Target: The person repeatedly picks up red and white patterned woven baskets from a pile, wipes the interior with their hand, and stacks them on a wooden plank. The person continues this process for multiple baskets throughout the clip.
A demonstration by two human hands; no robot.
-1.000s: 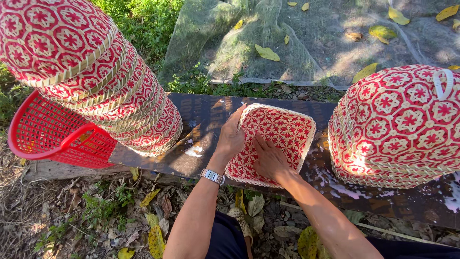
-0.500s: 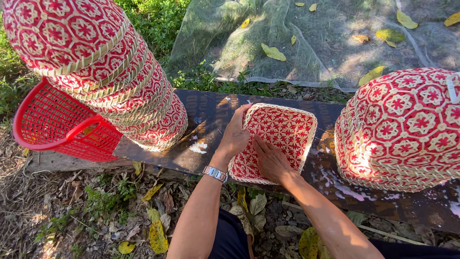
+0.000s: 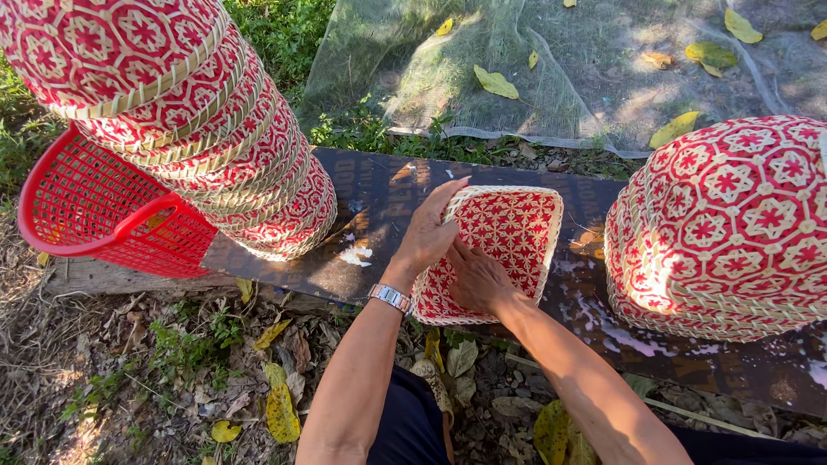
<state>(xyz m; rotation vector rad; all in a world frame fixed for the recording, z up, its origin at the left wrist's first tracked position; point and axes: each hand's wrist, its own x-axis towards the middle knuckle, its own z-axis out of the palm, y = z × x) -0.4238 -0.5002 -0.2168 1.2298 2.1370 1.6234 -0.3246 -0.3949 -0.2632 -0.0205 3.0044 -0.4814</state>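
Observation:
A square woven basket (image 3: 508, 237), red with cream star pattern and cream rim, lies bottom-up on a dark wooden board (image 3: 370, 207). My left hand (image 3: 428, 234), with a silver watch at the wrist, rests on the basket's left edge, fingers curled over the rim. My right hand (image 3: 478, 280) presses flat on the near part of the basket's base.
A tall leaning stack of similar red woven baskets (image 3: 198, 129) stands at left, another stack (image 3: 732, 224) at right. A red plastic basket (image 3: 95, 207) lies at far left. Green netting (image 3: 534, 60) with yellow leaves covers the ground beyond. Dry leaves lie near my legs.
The view has shifted slightly right and down. My hands stay on the square basket, the left one sliding a little along its left rim.

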